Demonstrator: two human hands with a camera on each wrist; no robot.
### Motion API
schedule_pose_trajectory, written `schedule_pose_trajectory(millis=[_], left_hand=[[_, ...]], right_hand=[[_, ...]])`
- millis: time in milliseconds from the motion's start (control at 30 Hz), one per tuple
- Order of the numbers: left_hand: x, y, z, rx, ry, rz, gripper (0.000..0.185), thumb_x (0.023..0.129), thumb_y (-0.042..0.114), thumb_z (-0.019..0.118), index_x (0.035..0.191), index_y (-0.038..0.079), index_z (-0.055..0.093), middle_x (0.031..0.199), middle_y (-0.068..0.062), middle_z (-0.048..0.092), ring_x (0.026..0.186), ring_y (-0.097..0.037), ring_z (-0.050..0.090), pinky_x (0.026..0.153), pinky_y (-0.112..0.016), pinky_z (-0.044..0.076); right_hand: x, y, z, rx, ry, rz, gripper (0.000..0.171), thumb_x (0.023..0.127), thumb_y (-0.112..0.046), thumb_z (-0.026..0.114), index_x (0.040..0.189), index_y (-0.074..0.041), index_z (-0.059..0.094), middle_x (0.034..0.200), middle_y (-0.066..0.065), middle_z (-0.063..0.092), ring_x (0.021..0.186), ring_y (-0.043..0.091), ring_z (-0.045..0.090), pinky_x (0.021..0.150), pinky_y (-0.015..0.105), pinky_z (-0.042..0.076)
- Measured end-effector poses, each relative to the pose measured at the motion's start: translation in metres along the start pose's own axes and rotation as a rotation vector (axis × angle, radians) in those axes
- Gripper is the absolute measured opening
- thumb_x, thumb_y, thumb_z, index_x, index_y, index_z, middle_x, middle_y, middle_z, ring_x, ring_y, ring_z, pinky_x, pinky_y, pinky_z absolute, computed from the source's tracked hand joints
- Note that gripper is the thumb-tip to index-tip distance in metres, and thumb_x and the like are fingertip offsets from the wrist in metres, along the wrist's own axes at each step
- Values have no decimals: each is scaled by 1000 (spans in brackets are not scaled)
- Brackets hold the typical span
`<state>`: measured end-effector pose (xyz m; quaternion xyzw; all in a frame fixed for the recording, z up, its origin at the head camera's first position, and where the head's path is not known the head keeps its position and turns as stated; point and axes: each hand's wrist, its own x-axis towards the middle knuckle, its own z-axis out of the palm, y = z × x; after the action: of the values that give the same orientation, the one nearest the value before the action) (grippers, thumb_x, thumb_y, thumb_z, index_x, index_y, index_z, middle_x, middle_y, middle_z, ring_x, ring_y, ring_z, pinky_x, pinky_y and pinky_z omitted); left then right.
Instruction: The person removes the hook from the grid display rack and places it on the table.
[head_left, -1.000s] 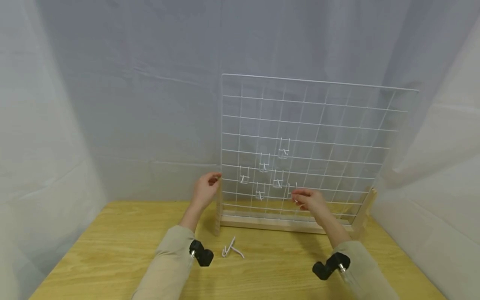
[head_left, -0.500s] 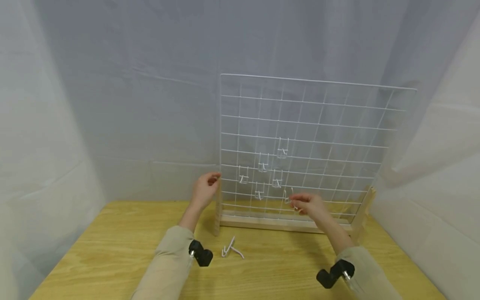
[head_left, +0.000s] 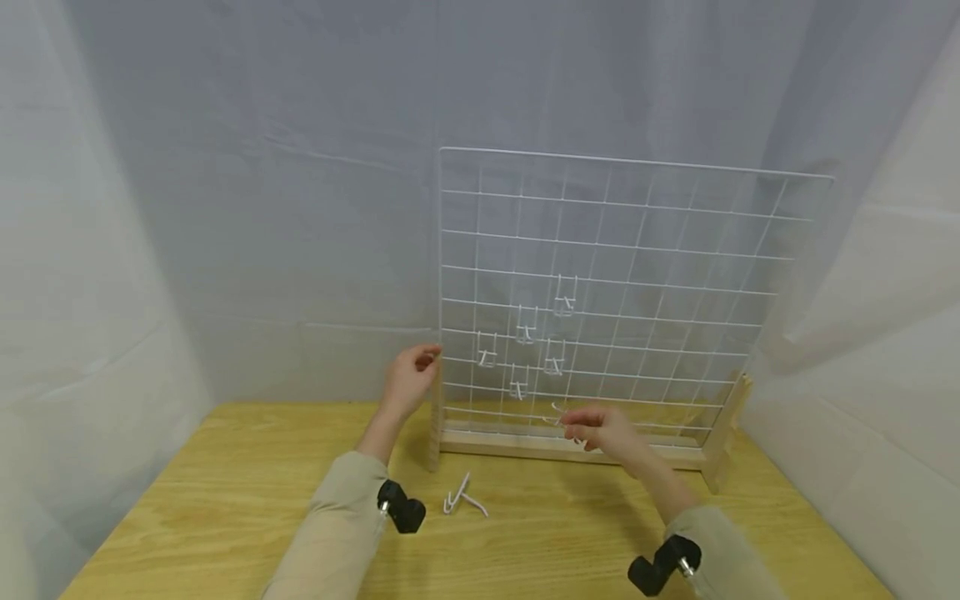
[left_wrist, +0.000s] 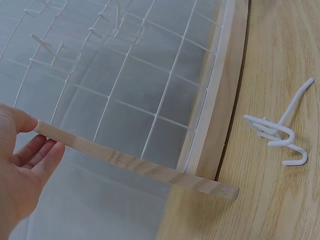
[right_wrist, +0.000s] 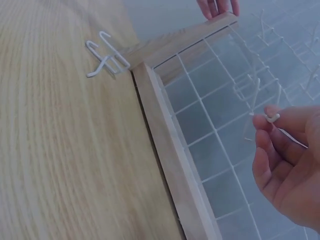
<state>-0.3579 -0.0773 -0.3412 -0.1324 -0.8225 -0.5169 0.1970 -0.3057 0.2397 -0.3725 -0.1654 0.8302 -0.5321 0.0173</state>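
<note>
White wire hook [right_wrist: 272,118] pinched in right hand [head_left: 607,429] fingertips, just off the wire grid [head_left: 630,250] | hook's long axis roughly upright (partly hidden) | grid just beyond the pinch | left hand [head_left: 408,383] grips the wooden post [left_wrist: 135,165] | spare hooks [head_left: 463,497] nearer the left.

The left hand [head_left: 408,385] gripped the grid [head_left: 615,283] at its left post; the right hand [head_left: 603,429] pinched a hook [head_left: 557,414] before it. Loose hooks [head_left: 463,497] lay on the table [head_left: 225,517].
</note>
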Motion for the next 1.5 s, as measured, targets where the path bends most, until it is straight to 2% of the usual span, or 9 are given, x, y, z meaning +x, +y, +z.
schedule_pose_trajectory(millis=[267,500,733,1033,1267,1433,1500], left_hand=[[0,1,-1,4,2,-1,28,87,2,54,113,-5,61,103,-22,61,96,-35,57,82,-45,47],[0,0,-1,21,3,-2,27,87,2,55,113,-3,62,104,-22,60,97,-35,57,83,-45,47],[-1,2,0,17,13,3,27,86,1,55,112,-4,62,103,-23,61,96,-35,58,83,-45,47],[-1,1,1,13,21,22,27,85,-1,56,110,-6,62,101,-23,61,94,-36,58,83,-45,47],[0,0,0,15,11,10,27,86,1,56,112,-4,62,102,-23,61,95,-35,58,83,-45,47],[-1,0,0,16,14,22,27,85,0,56,111,-5,62,101,-23,61,94,-36,58,83,-46,47],[0,0,-1,20,13,23,27,85,0,56,111,-6,62,101,-24,60,94,-36,57,82,-46,47]], right_hand=[[-1,6,14,6,-92,-35,30,89,-9,59,111,12,59,94,19,65,83,24,58,68,36,49],[-1,16,28,2,-90,-20,25,87,-8,60,106,10,61,92,19,65,80,20,59,66,32,48],[-2,20,39,9,-100,-35,22,86,-3,60,103,11,61,90,23,65,80,27,60,63,33,49],[0,31,51,-3,-151,-48,21,84,-1,61,100,14,61,85,20,66,68,11,56,57,26,47],[0,43,63,47,-154,-2,22,82,0,62,99,13,62,84,18,66,65,8,54,54,21,44],[-1,52,70,49,-165,16,19,80,1,63,96,11,63,81,11,64,63,8,51,55,19,42],[-1,54,72,19,-173,-2,18,80,0,64,95,10,64,81,11,63,64,8,52,56,19,43]])
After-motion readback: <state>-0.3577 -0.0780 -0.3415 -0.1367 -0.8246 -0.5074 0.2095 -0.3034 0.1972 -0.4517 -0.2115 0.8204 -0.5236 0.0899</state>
